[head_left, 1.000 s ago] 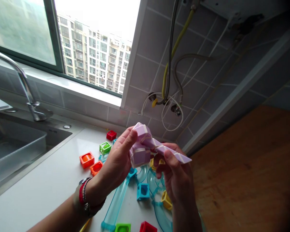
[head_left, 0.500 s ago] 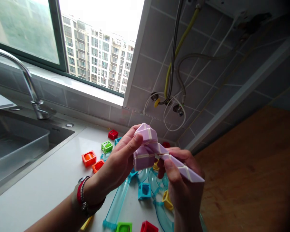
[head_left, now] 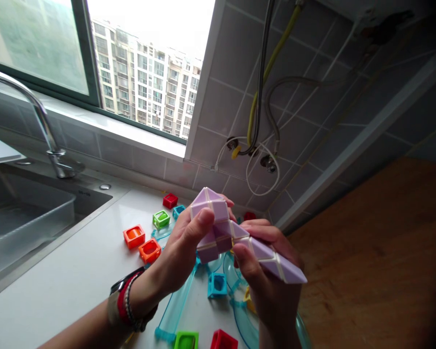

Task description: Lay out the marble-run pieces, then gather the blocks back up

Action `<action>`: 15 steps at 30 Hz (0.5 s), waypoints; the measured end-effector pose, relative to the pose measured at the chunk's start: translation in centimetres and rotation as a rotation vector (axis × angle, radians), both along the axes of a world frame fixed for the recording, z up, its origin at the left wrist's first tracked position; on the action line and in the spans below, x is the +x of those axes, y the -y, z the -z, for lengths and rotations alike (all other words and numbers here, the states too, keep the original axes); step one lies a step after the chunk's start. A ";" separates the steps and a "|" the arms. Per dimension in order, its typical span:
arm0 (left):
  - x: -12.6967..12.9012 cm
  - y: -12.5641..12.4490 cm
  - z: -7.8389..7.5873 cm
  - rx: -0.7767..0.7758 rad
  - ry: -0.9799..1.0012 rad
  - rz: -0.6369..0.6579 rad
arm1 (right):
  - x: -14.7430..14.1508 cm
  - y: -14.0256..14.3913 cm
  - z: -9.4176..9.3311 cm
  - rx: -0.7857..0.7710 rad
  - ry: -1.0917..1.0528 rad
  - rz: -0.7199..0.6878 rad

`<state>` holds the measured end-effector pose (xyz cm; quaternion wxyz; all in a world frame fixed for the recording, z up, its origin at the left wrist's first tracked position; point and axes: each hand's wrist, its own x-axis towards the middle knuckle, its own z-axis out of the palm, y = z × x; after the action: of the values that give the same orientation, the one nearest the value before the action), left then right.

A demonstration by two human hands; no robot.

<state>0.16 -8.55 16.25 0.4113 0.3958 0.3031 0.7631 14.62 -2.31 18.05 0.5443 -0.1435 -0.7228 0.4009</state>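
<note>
A lilac snake-cube puzzle [head_left: 223, 230] made of hinged wedges with pale edges is held in the air between both hands. Its left part is folded into a compact lump, and its right part runs out as a straight tail. My left hand [head_left: 183, 242] grips the lump with the thumb across its front; the other fingers are mostly hidden behind. Around the tail, my right hand [head_left: 271, 266] is closed, thumb in front and fingers behind. Below the hands stand a blue cube block [head_left: 217, 285] and a clear blue track piece [head_left: 178, 305].
On the white countertop [head_left: 83, 271] lie orange blocks [head_left: 134, 236], a green block [head_left: 161, 219], a red block [head_left: 170, 200] and curved blue track [head_left: 245, 325]. A sink with a plastic tub [head_left: 32, 223] and a faucet [head_left: 45, 121] is at left. Hoses [head_left: 261, 82] hang on the tiled wall.
The puzzle's lump has moved slightly left and turned, showing more of its joint with the tail. The left wrist has rolled, and the right thumb has shifted left along the tail.
</note>
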 end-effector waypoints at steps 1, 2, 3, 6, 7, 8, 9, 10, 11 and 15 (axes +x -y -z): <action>0.0 0.0 0.0 -0.018 0.006 -0.011 | 0.0 0.0 -0.1 0.031 0.004 0.012; 0.1 0.1 -0.1 -0.042 0.010 -0.018 | 0.0 0.0 -0.2 0.060 0.008 0.032; 0.1 0.1 -0.2 -0.067 0.010 -0.020 | 0.0 -0.1 -0.3 0.085 0.011 0.056; 0.0 0.4 -0.7 -0.112 -0.016 -0.028 | 0.1 -0.1 -0.2 0.140 0.039 0.133; -0.1 0.5 -0.8 -0.111 -0.030 -0.028 | 0.1 0.0 -0.2 0.151 0.048 0.150; -0.2 0.7 -0.9 -0.107 -0.043 -0.022 | 0.0 0.1 -0.1 0.156 0.052 0.161; -0.2 0.8 -1.0 -0.102 -0.054 -0.010 | 0.0 0.3 -0.1 0.163 0.043 0.177; -0.3 0.8 -1.0 -0.097 -0.064 0.002 | 0.0 0.5 -0.1 0.183 0.028 0.202; -0.3 0.8 -1.1 -0.091 -0.079 0.007 | 0.0 0.7 -0.1 0.229 0.022 0.233; -0.2 0.4 -1.1 -0.072 -0.135 -0.032 | 0.1 1.3 -0.4 0.527 0.083 0.328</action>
<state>-0.04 -8.96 17.32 0.3917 0.4265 0.3635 0.7298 14.74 -3.59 18.43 0.5903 -0.1283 -0.7906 0.1002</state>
